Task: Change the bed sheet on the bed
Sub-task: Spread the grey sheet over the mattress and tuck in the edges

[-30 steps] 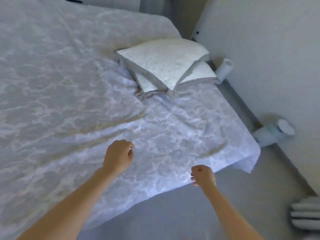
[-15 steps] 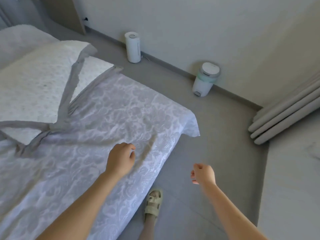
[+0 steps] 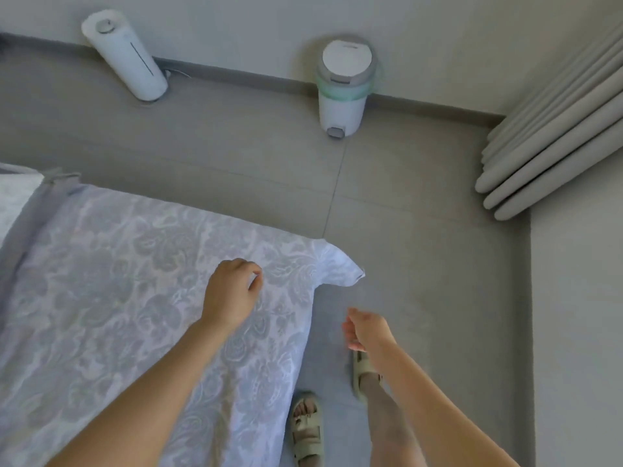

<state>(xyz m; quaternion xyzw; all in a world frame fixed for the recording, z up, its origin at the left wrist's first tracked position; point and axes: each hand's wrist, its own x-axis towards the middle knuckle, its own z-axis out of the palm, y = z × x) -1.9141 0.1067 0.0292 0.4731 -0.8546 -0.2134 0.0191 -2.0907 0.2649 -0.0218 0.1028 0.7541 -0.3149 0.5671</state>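
A pale lilac sheet with a floral pattern covers the bed across the lower left. Its corner sticks out loose over the floor. My left hand hovers over the sheet near that corner, fingers loosely curled, holding nothing. Off the bed's edge, my right hand hangs above the floor with fingers loosely curled and nothing in it. A grey-edged pillow shows at the far left edge.
A tall white cylinder appliance and a small white pedal bin stand on the floor by the wall. Folded grey curtains hang at the right. My feet in beige sandals stand beside the bed.
The view has swung right and down, from the pillows to the bed's corner and the floor. Both hands kept their loose curl and stayed in roughly the same place in view.
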